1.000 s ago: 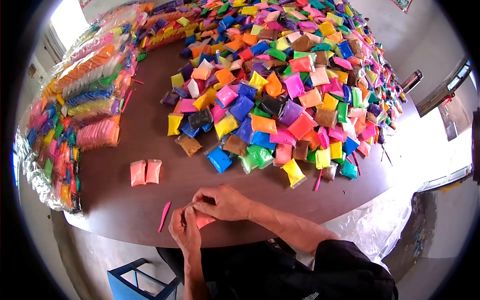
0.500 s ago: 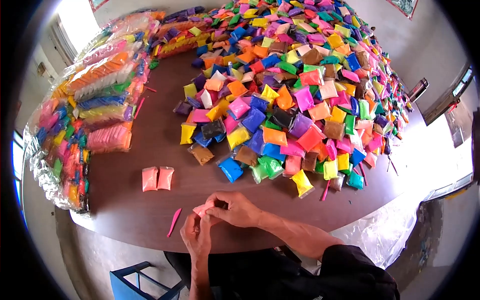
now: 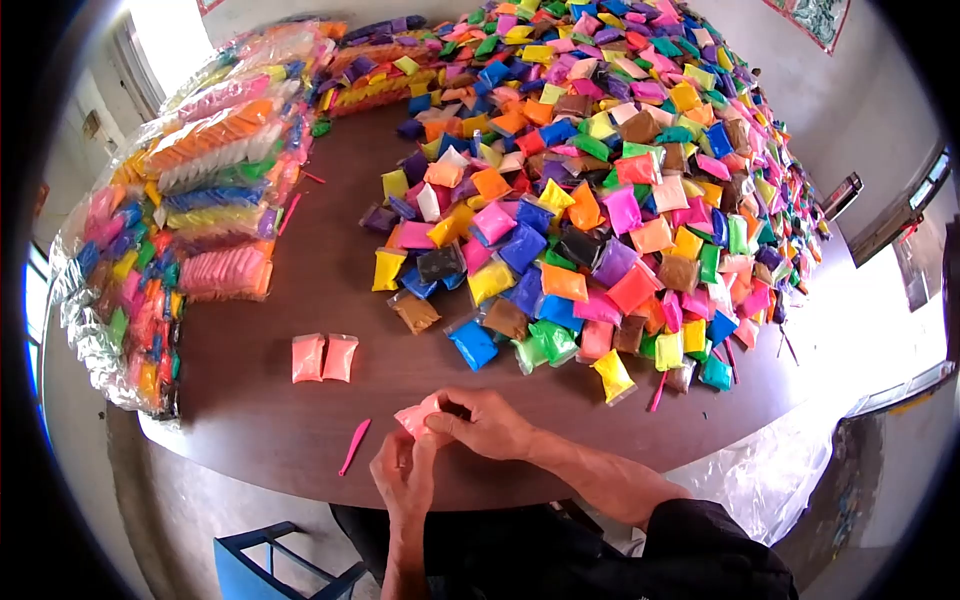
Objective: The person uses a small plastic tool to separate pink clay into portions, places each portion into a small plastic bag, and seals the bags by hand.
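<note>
A small clear packet with salmon-pink filling [image 3: 416, 416] is pinched between my two hands, close to the table's front edge. My left hand [image 3: 402, 474] grips it from below, its fingers closed and partly out of sight. From the right, my right hand [image 3: 485, 424] has thumb and fingers shut on the same packet, covering much of it. Beyond my hands, two matching salmon-pink packets [image 3: 324, 358] lie flat, side by side. To the left of my left hand rests a pink plastic knife-shaped tool [image 3: 354, 446], touched by neither hand.
A tall heap of loose coloured packets [image 3: 580, 260] covers the table's middle and right. At the left, rows of packets in clear bags [image 3: 215, 200] are stacked. Another pink tool [image 3: 289, 214] lies beside them. A blue stool [image 3: 250, 565] stands below the front edge.
The whole view has shifted slightly. More of the pink packet shows between my fingers, its corner pointing up and left. Both hands keep hold of it.
</note>
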Tool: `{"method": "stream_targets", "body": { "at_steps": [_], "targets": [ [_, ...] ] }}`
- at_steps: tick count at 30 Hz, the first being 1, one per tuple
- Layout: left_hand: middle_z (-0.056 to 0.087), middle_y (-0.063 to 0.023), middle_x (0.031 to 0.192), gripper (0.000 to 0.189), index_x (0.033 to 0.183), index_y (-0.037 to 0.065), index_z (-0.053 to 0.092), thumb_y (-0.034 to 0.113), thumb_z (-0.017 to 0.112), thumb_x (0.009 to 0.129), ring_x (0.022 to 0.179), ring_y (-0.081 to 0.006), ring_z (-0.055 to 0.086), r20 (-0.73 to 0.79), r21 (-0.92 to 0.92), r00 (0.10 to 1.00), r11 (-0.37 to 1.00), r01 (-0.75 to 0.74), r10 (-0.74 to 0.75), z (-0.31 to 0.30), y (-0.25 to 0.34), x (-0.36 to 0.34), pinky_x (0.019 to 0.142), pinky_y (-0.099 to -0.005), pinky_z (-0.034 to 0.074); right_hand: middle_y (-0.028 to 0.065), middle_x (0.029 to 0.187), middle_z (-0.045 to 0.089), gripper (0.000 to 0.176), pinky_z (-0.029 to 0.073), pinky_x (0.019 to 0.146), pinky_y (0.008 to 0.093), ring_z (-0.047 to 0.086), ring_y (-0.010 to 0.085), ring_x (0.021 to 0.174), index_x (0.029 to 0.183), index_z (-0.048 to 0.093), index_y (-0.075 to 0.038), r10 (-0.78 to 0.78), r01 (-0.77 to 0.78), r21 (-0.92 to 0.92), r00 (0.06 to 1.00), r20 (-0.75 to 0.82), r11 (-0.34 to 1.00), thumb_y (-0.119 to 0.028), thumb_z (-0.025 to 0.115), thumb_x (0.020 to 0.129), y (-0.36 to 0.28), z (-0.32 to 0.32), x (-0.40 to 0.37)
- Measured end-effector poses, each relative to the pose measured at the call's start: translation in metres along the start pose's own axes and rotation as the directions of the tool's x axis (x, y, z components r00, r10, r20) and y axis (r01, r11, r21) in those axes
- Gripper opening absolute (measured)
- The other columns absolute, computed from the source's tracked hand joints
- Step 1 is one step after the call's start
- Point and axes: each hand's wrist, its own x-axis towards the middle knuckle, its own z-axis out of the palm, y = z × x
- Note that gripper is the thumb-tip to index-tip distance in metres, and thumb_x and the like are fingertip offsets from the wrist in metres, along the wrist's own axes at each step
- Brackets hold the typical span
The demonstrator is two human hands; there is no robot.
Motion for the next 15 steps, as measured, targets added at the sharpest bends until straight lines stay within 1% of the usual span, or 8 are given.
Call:
{"method": "stream_targets", "body": {
  "at_steps": [1,2,4,5,7,10,14,15],
  "targets": [
    [0.058,0.0027,0.075,0.021,0.096,-0.002,0.067,0.018,0.071,0.101,0.069,-0.0044,0.046,0.022,-0.016,1.0,1.0,-0.002,0.002,0.001,0.007,0.001,0.059,-0.0229,0.035,0.0192,0.097,0.072,0.028,0.054,0.078,0.0392,0.069,0.0324,0.086,0.113,0.067,-0.001,0.011,-0.008,0.089,0.999,-0.036,0.996,-0.026,0.071,0.102,0.0,0.0,0.0],
    [0.058,0.003,0.074,0.02,0.095,-0.002,0.067,0.017,0.071,0.1,0.068,-0.0043,0.047,0.045,-0.033,0.999,0.999,-0.003,0.005,0.002,0.01,0.002,0.059,-0.0228,0.035,0.0192,0.097,0.072,0.028,0.054,0.078,0.0392,0.069,0.0324,0.086,0.113,0.067,-0.001,0.011,-0.008,0.087,0.999,-0.032,0.996,-0.026,0.071,0.102,0.0,0.0,0.0],
    [0.058,0.0025,0.074,0.02,0.094,-0.002,0.066,0.016,0.071,0.1,0.068,-0.0045,0.047,0.044,0.011,0.999,1.0,0.0,-0.001,-0.001,0.004,0.001,0.059,-0.0231,0.035,0.018,0.095,0.071,0.029,0.054,0.076,0.0373,0.067,0.0289,0.083,0.113,0.067,0.0,-0.034,0.034,0.052,0.999,-0.009,0.998,-0.026,0.071,0.102,0.002,0.0,0.001],
    [0.058,0.002,0.073,0.019,0.094,-0.002,0.066,0.015,0.071,0.1,0.068,-0.0048,0.048,0.048,0.058,0.999,0.998,0.002,-0.005,-0.003,0.0,0.001,0.059,-0.0234,0.036,0.018,0.095,0.071,0.029,0.054,0.076,0.0373,0.067,0.0289,0.083,0.113,0.067,0.0,-0.033,0.033,0.053,0.999,-0.004,0.998,-0.026,0.071,0.102,0.004,0.001,0.002],
    [0.058,0.0013,0.073,0.019,0.093,-0.002,0.066,0.015,0.071,0.101,0.068,-0.0052,0.049,0.019,0.064,1.0,0.998,-0.016,0.015,-0.001,-0.007,0.0,0.058,-0.0239,0.037,0.0179,0.096,0.072,0.029,0.055,0.076,0.0379,0.069,0.0307,0.083,0.114,0.067,-0.001,-0.033,0.035,-0.07,0.999,0.027,0.997,-0.027,0.071,0.103,0.003,0.0,0.003],
    [0.059,-0.0002,0.073,0.018,0.093,-0.002,0.066,0.013,0.07,0.101,0.068,-0.006,0.05,-0.029,0.077,0.999,0.997,-0.026,0.028,-0.001,-0.016,-0.001,0.059,-0.0248,0.039,0.0184,0.097,0.072,0.031,0.055,0.075,0.0392,0.069,0.0322,0.083,0.114,0.066,-0.001,-0.049,0.056,-0.135,0.997,0.054,0.989,-0.029,0.071,0.103,-0.014,-0.003,0.002],
    [0.061,-0.0014,0.074,0.015,0.093,-0.002,0.066,0.011,0.07,0.1,0.069,-0.0068,0.052,-0.029,0.029,1.0,1.0,-0.002,0.003,-0.001,-0.011,-0.001,0.061,-0.0252,0.042,0.0188,0.098,0.072,0.031,0.055,0.077,0.0394,0.07,0.034,0.085,0.116,0.066,-0.001,-0.03,0.039,-0.141,0.997,0.066,0.989,-0.029,0.07,0.104,-0.007,-0.002,0.003],
    [0.061,-0.0014,0.074,0.015,0.093,-0.002,0.066,0.011,0.07,0.1,0.069,-0.0068,0.052,-0.031,0.031,1.0,1.0,-0.001,0.002,-0.001,-0.005,-0.001,0.061,-0.0252,0.042,0.0181,0.098,0.072,0.031,0.055,0.078,0.0386,0.07,0.0318,0.085,0.117,0.066,-0.001,-0.032,0.037,-0.112,0.998,0.045,0.993,-0.028,0.07,0.104,-0.005,-0.001,0.002]
  ]
}}
